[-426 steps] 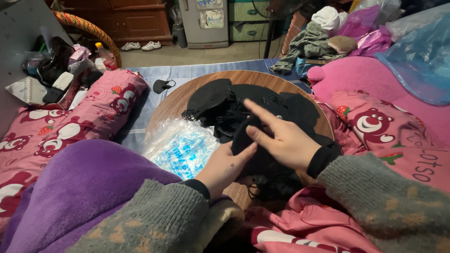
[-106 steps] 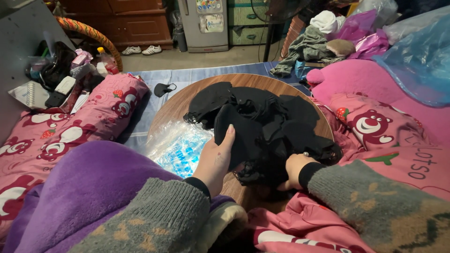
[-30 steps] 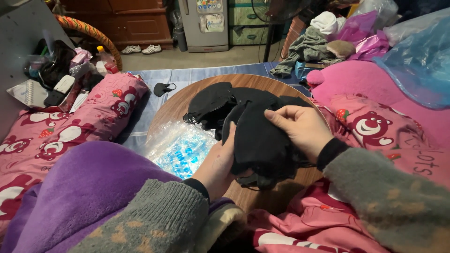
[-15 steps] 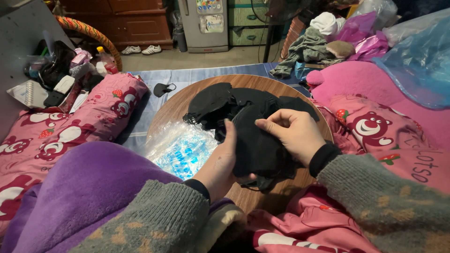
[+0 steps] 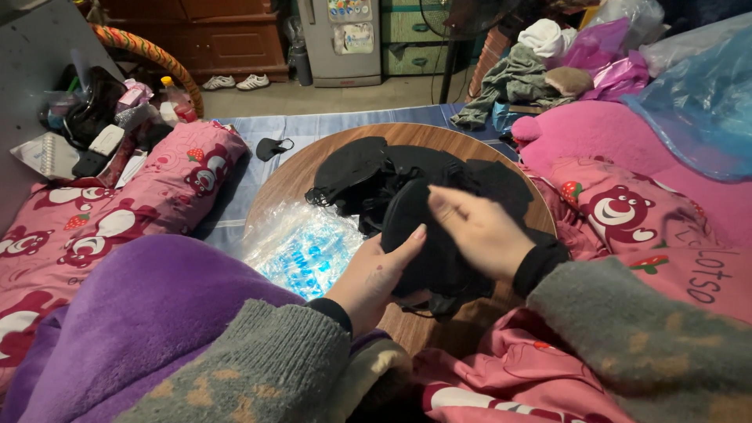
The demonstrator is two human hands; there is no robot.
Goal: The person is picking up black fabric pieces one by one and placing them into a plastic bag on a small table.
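Nearest the camera, grey knit sleeves (image 5: 258,368) and a purple blanket (image 5: 133,313) over the lap. Left hand (image 5: 374,272) palm up, fingers loosely cupped against the left edge of a stack of black masks (image 5: 427,235), thumb under it; it steadies the stack rather than clamps it. Right hand (image 5: 484,229) lies on top of the same stack, fingers flat and mostly straight, slightly motion-blurred, pressing or smoothing, no pinch visible. The stack sits on the near part of the round wooden table (image 5: 313,164), just right of a crinkled clear plastic bag (image 5: 301,247) with blue print. Judgement: step looks like squaring up the masks into one neat pile; to do it well keep the left palm as a stop, sweep the right hand flat toward it, and keep ear loops tucked so they don't snag. Behind the stack, a loose heap of more black masks (image 5: 368,168) mid-table, touching the stack. One stray mask (image 5: 272,146) lies off the table on the blue mat (image 5: 329,125). Pink printed bedding (image 5: 117,211) on both sides. Far back: clutter on the left, a clothes pile (image 5: 517,78), white shoes (image 5: 233,81) on the floor.
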